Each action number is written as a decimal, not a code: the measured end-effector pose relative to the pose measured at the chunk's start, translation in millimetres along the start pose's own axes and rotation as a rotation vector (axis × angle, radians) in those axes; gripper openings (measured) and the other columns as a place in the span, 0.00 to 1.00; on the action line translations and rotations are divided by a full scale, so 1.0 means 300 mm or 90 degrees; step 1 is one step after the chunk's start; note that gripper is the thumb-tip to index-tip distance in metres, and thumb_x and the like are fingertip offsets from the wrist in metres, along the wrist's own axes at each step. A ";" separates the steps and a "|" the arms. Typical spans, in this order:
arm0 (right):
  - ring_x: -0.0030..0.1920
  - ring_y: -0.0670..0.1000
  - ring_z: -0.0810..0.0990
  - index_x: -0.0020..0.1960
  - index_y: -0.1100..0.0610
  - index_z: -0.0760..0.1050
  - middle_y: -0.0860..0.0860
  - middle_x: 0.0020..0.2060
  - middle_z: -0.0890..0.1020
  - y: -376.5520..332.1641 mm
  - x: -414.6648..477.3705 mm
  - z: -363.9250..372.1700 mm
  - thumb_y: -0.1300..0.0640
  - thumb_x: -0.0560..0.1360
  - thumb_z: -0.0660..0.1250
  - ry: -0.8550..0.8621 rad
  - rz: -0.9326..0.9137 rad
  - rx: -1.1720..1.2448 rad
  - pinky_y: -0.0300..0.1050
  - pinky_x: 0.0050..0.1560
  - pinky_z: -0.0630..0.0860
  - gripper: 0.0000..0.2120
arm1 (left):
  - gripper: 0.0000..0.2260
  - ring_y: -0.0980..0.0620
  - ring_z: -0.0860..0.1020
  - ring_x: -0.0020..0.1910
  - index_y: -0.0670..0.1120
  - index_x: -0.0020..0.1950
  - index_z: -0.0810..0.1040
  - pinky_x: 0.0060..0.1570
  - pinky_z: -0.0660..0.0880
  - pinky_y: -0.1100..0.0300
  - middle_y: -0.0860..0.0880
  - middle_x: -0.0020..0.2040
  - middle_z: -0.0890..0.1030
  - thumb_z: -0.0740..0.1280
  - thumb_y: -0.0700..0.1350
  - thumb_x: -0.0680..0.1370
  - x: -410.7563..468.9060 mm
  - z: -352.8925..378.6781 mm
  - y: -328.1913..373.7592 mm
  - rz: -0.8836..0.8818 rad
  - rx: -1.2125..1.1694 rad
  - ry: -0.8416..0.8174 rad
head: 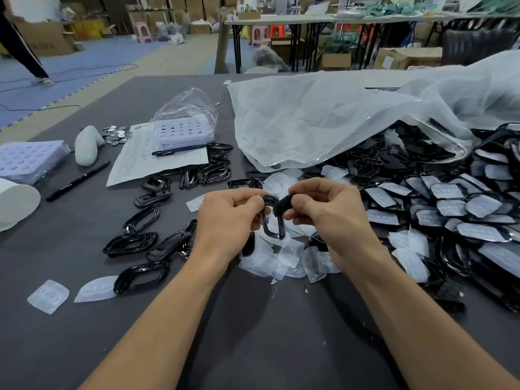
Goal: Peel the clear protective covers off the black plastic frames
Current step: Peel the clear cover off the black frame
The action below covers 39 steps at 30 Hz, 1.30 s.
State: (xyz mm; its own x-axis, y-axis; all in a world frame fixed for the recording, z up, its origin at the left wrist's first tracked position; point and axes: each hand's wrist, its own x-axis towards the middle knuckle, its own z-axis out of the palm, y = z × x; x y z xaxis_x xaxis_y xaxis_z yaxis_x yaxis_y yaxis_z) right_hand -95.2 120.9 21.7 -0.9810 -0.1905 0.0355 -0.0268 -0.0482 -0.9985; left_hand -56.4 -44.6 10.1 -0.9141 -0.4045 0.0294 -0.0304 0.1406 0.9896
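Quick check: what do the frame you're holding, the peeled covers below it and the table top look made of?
Held frame: hard black plastic, glossy; bright highlights run along its rim. Peeled covers: thin, milky-clear plastic, apparently moulded; round dimples show. Table top: matt dark grey, perhaps felt or laminate; no glare.

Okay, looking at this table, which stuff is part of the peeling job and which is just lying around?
Job:
- frame, held by left hand and right hand
- covered frames, piled right
- bare frames, left
- peeled covers

Lying about:
- pen
- coins
- paper
- purple tray
- white roll
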 end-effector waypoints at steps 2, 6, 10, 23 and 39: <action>0.31 0.50 0.83 0.44 0.59 0.83 0.54 0.33 0.85 -0.003 0.006 -0.008 0.70 0.76 0.71 0.033 0.001 0.006 0.38 0.34 0.77 0.07 | 0.11 0.52 0.83 0.35 0.47 0.48 0.88 0.36 0.79 0.65 0.46 0.38 0.88 0.69 0.34 0.77 0.004 -0.003 0.002 -0.018 -0.044 -0.009; 0.29 0.48 0.78 0.41 0.57 0.85 0.52 0.31 0.83 -0.007 0.017 -0.024 0.67 0.75 0.73 0.086 0.037 0.062 0.37 0.31 0.75 0.07 | 0.08 0.52 0.84 0.35 0.43 0.49 0.87 0.35 0.80 0.65 0.44 0.39 0.88 0.71 0.32 0.76 0.008 -0.004 0.004 -0.044 -0.084 -0.002; 0.27 0.46 0.76 0.39 0.55 0.85 0.51 0.31 0.83 -0.007 0.026 -0.032 0.66 0.75 0.74 0.125 0.080 0.156 0.35 0.28 0.74 0.09 | 0.04 0.53 0.83 0.33 0.43 0.47 0.86 0.33 0.79 0.65 0.44 0.39 0.88 0.75 0.35 0.75 0.007 -0.007 0.010 -0.070 -0.131 0.033; 0.26 0.48 0.75 0.42 0.58 0.85 0.54 0.31 0.82 -0.004 0.024 -0.026 0.64 0.75 0.75 0.102 0.082 0.097 0.37 0.29 0.72 0.04 | 0.19 0.52 0.87 0.41 0.47 0.36 0.88 0.40 0.82 0.64 0.45 0.41 0.87 0.68 0.27 0.76 0.004 -0.036 0.034 -0.082 -0.339 -0.101; 0.33 0.48 0.83 0.46 0.58 0.85 0.55 0.36 0.86 0.007 0.030 -0.037 0.69 0.75 0.72 0.137 0.080 0.171 0.38 0.35 0.80 0.08 | 0.17 0.48 0.88 0.46 0.48 0.42 0.90 0.34 0.80 0.64 0.44 0.46 0.88 0.72 0.26 0.72 -0.003 -0.030 0.030 -0.042 -0.253 -0.140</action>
State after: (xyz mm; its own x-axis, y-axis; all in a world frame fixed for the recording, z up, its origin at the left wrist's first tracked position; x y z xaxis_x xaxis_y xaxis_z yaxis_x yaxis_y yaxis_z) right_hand -106.4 129.9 19.4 -0.9922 -0.0022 -0.1246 0.1196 -0.2994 -0.9466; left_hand -52.3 -51.1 20.3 -0.9808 -0.1938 -0.0232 0.0272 -0.2533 0.9670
